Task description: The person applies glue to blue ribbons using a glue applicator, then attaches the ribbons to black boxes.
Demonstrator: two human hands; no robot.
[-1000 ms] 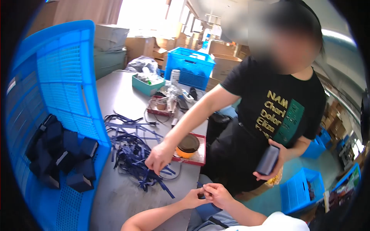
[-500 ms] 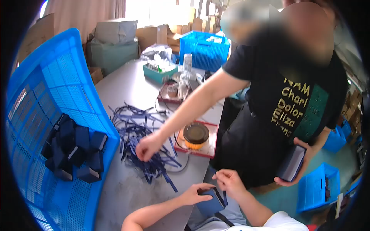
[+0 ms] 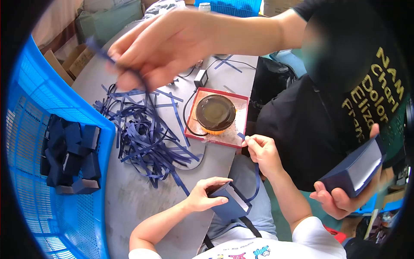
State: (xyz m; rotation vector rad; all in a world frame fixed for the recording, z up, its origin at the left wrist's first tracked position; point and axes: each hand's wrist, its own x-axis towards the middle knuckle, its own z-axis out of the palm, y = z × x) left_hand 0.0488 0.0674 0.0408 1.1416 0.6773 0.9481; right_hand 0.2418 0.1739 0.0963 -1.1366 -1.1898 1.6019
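My left hand (image 3: 206,195) grips a dark blue box (image 3: 230,207) by its side, thumb on the near face, above my lap. The box shows a pale inner face toward the right. A narrow blue ribbon (image 3: 258,181) runs from the box's edge up to my right hand (image 3: 264,152). The fingers of that hand are pinched on the ribbon's end, close to the corner of a red tray (image 3: 215,140). In the tray stands a round pot (image 3: 214,112) with a dark brown top and an orange base.
A tangled ribbon pile (image 3: 146,142) lies on the grey table (image 3: 133,216). Left, a blue crate (image 3: 82,224) holds several dark boxes (image 3: 71,138). A co-worker's hand (image 3: 172,43) holds ribbon over the table; their other hand (image 3: 340,200) holds a box (image 3: 355,168).
My right hand has moved from beside the box toward the red tray, stretching the ribbon out. The co-worker's hand has risen from the pile with ribbon. The view has shifted downward.
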